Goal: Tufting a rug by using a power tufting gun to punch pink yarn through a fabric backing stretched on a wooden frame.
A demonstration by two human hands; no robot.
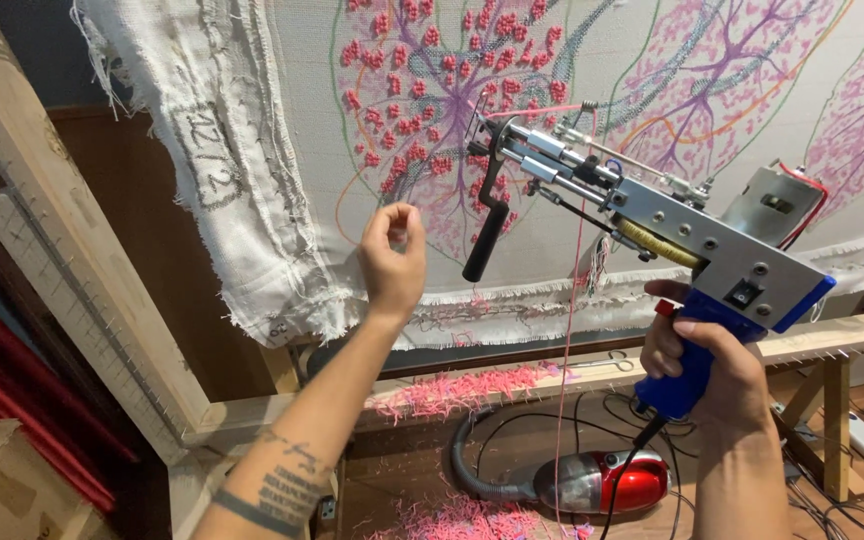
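Right hand (pixel 697 365) is clenching the blue handle of a tufting gun (pixel 652 215), grip closed around it, gun tilted with its needle end pointing up-left at the stretched cloth (pixel 572 60). Left hand (pixel 392 255) is hovering raised near the cloth, thumb and fingertips pinching together; cannot tell if any yarn is between them. Pink yarn (pixel 572 330) is hanging down from the gun. Pink scraps are lying on the wooden frame (pixel 802 345). A red handheld vacuum (pixel 602 482) is lying on the floor below.

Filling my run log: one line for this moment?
right hand: grips tufting gun | left hand: pinched, raised | pink yarn hanging | cloth on frame
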